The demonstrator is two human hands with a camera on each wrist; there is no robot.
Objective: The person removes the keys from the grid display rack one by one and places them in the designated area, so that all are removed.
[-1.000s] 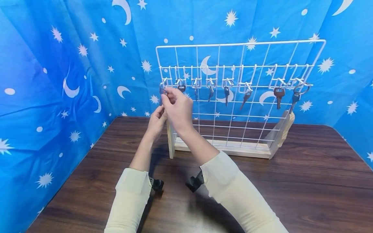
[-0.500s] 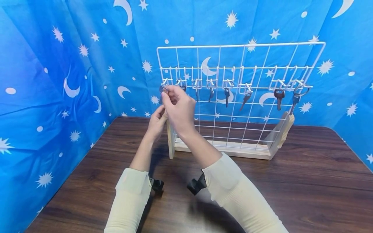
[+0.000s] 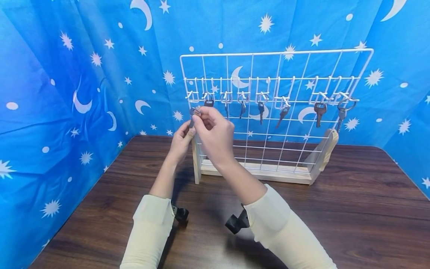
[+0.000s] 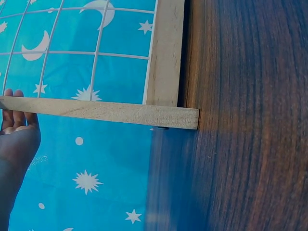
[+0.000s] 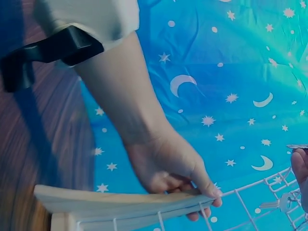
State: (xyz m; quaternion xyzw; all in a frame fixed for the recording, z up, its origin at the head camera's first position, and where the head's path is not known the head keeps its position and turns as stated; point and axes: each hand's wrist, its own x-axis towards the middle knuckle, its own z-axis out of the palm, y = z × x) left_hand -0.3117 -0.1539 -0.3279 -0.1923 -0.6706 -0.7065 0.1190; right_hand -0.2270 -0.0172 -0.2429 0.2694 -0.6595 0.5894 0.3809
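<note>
My right hand (image 3: 215,130) pinches a silver key (image 3: 193,120) with a ring between thumb and fingers, just below and in front of the leftmost hook (image 3: 192,96) of the white wire rack (image 3: 265,133). That hook carries no key. My left hand (image 3: 180,141) grips the upper part of the rack's left wooden post (image 3: 196,164). In the right wrist view, its thumb and fingers wrap the end of this post (image 5: 115,197). The left wrist view has its fingers (image 4: 19,118) curled around the post. At the right wrist view's right edge, my right hand (image 5: 301,171) is partly cut off.
Several keys hang on the other hooks, among them a dark key (image 3: 320,112) and a key on a large ring (image 3: 342,112) at the right end. The rack stands on a dark wooden table (image 3: 362,209). Behind it hangs a blue star-and-moon cloth (image 3: 111,71).
My right hand has drawn the key off the leftmost hook, then moved down and to the right with it. My left hand stays on the post.
</note>
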